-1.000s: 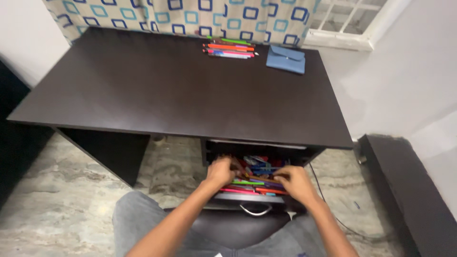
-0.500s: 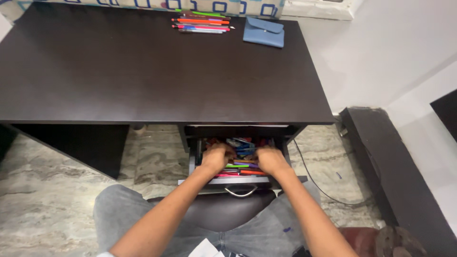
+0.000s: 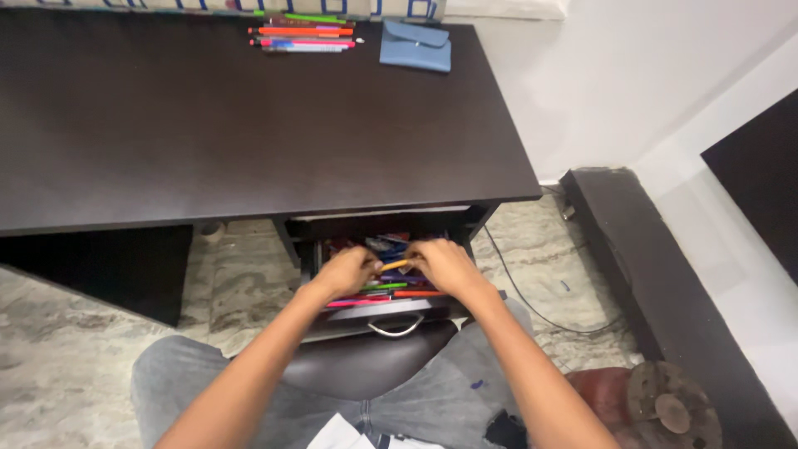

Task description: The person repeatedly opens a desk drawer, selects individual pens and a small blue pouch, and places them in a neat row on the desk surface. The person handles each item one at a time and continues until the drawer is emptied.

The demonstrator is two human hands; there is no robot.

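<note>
Orange and slim, a pen (image 3: 396, 265) sits between the two hands just above the open drawer (image 3: 391, 309), its ends pinched by the fingers of each. The left hand (image 3: 347, 272) is curled closed on the pen's near end, and the right hand (image 3: 445, 264) is closed on the other end, knuckles up. Beneath them the drawer is packed with loose pens in pink, green, red and blue; a curved metal handle (image 3: 396, 329) hangs on its front.

The drawer hangs under the right end of a dark brown counter (image 3: 249, 141). At the counter's far edge lies a neat row of coloured pens (image 3: 301, 33), and just beside it to the right a flat blue pouch (image 3: 416, 46) with a flap. The floor (image 3: 249, 274) is mottled grey stone, the wall (image 3: 632, 75) plain white, and a thin black cable (image 3: 532, 303) trails across the floor right of the drawer.
</note>
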